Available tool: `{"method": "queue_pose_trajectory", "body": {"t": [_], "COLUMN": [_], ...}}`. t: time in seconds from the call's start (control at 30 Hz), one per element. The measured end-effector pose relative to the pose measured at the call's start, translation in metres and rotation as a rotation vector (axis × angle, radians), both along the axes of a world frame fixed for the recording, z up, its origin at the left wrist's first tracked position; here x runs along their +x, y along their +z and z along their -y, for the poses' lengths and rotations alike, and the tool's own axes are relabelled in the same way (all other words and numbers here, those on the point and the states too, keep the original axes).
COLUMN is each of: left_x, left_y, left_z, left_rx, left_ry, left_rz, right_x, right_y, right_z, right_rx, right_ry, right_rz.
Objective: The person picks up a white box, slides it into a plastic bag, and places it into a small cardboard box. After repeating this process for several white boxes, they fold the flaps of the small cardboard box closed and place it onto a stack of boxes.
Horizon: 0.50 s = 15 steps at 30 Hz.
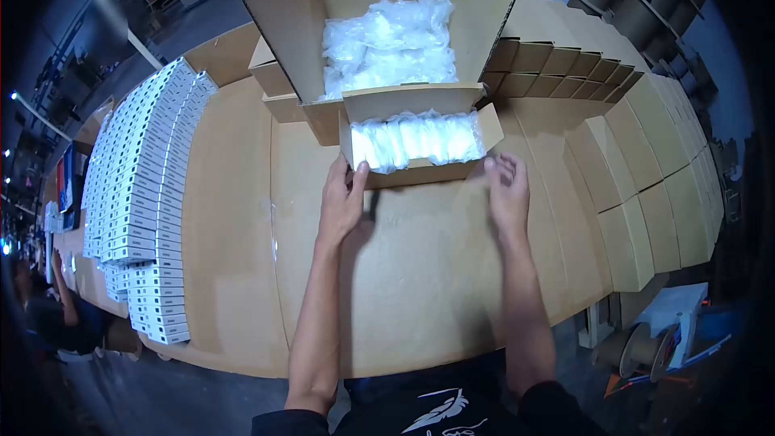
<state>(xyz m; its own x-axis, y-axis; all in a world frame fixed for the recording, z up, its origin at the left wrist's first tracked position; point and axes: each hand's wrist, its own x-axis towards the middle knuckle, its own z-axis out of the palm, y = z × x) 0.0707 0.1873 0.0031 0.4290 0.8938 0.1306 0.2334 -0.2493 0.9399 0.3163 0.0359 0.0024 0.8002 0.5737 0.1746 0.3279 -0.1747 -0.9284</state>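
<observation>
A small open cardboard box (428, 174) stands in the middle of the table, filled with a row of clear plastic-wrapped packets (420, 140). My left hand (343, 198) grips its left front corner, thumb on the front wall and fingers around the side. By the right front corner is my right hand (508, 194), its fingers loosely curled and the thumb apart from them, with nothing visible in it. Behind the small box, a large open carton (282, 32) holds a heap of similar clear plastic packets (391, 40).
Tall stacks of small white boxes (137, 169) line the table's left side. Brown cardboard boxes (646, 186) are stacked along the right, with rows of open ones (557, 69) at the back right. Another person (69, 307) is at the far left. Spools (638, 351) stand below right.
</observation>
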Motion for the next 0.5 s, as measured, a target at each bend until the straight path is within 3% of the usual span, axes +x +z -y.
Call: {"method": "queue_pose_trajectory", "body": {"t": [0.13, 0.23, 0.27, 0.37, 0.5], "left_x": [0.02, 0.024, 0.022, 0.01, -0.021], "left_y": [0.007, 0.011, 0.012, 0.012, 0.027], "left_z": [-0.007, -0.003, 0.0, 0.022, 0.078], "left_rx": [0.06, 0.042, 0.025, 0.032, -0.121], "left_ry": [0.186, 0.256, 0.267, 0.235, 0.167], "left_rz": [-0.127, -0.196, -0.226, -0.231, -0.392], "right_x": [0.027, 0.032, 0.03, 0.028, 0.006], "right_y": [0.007, 0.029, 0.026, 0.03, 0.033], "right_z": [-0.046, -0.05, -0.045, -0.016, 0.04], "right_rx": [-0.09, -0.287, -0.198, -0.358, -0.253], "right_ry": [0.149, 0.182, 0.186, 0.234, 0.25], "right_rz": [-0.091, 0.03, 0.047, 0.021, 0.091]}}
